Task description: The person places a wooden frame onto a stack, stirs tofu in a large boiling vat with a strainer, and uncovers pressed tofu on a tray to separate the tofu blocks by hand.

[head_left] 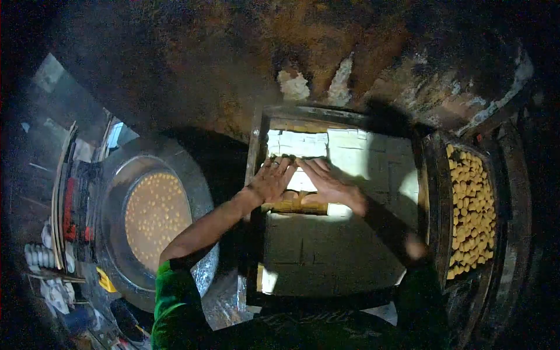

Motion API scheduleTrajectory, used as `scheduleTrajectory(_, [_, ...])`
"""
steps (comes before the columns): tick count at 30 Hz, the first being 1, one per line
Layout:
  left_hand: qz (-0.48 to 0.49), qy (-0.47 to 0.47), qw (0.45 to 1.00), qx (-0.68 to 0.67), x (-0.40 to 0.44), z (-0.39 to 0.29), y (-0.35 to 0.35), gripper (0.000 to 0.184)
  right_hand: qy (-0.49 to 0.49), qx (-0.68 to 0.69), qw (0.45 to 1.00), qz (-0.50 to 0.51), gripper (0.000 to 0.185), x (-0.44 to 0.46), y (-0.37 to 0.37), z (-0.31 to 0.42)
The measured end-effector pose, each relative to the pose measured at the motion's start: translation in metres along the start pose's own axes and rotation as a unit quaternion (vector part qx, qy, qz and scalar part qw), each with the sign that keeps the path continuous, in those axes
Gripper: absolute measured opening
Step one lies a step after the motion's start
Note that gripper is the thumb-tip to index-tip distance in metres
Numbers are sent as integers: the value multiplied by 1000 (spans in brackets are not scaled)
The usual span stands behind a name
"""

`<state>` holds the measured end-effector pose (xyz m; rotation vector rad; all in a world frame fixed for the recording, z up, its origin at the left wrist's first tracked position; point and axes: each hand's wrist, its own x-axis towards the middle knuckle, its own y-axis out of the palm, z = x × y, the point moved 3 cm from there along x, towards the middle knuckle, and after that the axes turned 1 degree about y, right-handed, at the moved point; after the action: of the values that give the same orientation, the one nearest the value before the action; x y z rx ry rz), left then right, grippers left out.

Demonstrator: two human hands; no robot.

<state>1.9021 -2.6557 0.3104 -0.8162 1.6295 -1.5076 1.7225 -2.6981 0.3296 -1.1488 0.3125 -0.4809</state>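
Note:
A wooden-framed tray [252, 157] in front of me holds white, flat-topped pieces [373, 169] packed side by side, with cut lines between them. My left hand [273, 177] and my right hand [328, 185] are on a small group of white pieces [300, 179] in the tray's left half. The fingers reach over to its far side, and both thumbs are at its near side, so the hands close around it. Much of this group is hidden beneath my palms. A bare brown strip of tray bottom [296, 207] shows just below my thumbs.
To the left stands a large round metal pan [201, 181] of brownish liquid with small yellowish pieces floating in it. A dark tray [441, 175] at the right contains many yellow-brown pieces [471, 210]. Behind the tray rises a stained wall [221, 64].

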Motion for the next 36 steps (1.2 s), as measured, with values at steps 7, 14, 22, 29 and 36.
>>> scheduleTrajectory(7, [-17, -5, 997, -73, 12, -22, -24, 83, 106, 96, 984, 111, 102, -5, -1, -32])
scheduleTrajectory(14, [-162, 69, 984, -10, 38, -11, 22, 71, 85, 158, 980, 85, 82, -7, 6, -48])
scheduleTrajectory(22, [13, 6, 1000, -11, 12, 7, -1, 91, 64, 136, 988, 34, 86, 0, -5, -23])
scheduleTrajectory(29, [-46, 10, 999, -5, 7, 11, 17, 89, 124, 66, 990, 20, 96, -10, 19, -26])
scheduleTrajectory(36, [-12, -5, 999, 50, -17, 27, -15, 83, 16, -17, 1000, -4, 99, 19, -4, 17])
